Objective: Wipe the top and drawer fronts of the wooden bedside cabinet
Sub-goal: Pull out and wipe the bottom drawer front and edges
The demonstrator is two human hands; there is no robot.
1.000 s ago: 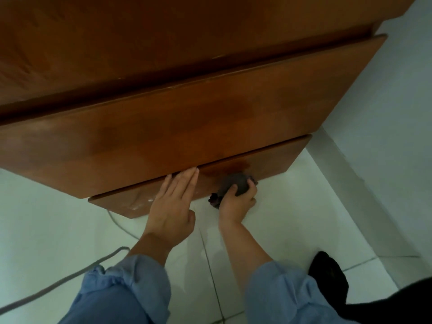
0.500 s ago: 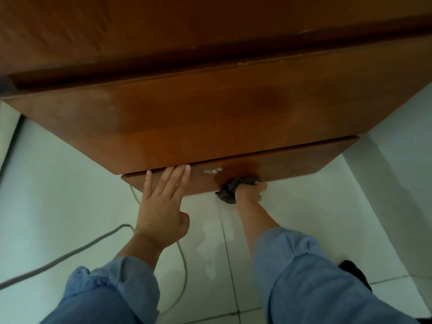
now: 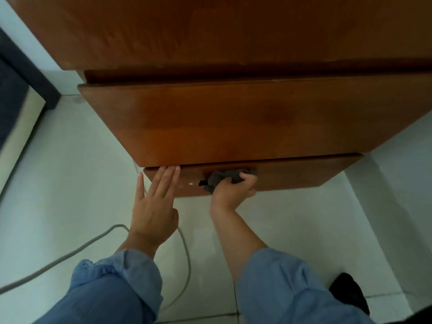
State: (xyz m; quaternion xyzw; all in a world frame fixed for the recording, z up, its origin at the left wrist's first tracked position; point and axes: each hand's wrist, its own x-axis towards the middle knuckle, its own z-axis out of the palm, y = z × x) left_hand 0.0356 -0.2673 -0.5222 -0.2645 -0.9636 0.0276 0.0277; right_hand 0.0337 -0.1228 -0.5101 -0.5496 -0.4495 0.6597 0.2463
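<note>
The wooden bedside cabinet (image 3: 233,31) fills the upper part of the view, seen from above. Its upper drawer front (image 3: 245,122) juts out over the lower drawer front (image 3: 304,176). My right hand (image 3: 232,190) grips a dark grey cloth (image 3: 222,177) and presses it against the lower drawer front near its middle. My left hand (image 3: 154,206) rests flat with straight fingers on the left end of the same drawer front, fingertips at the gap under the upper drawer.
A grey cable (image 3: 70,253) curves over the pale tiled floor (image 3: 70,171) at the left and passes under my left arm. A dark frame (image 3: 21,73) stands at the far left. A black object (image 3: 350,293) lies on the floor at lower right, beside a white wall (image 3: 409,160).
The view has shifted left along the cabinet. My right hand with the cloth has moved from under the lower drawer's edge up onto its front. My left hand stays flat on the drawer's left end.
</note>
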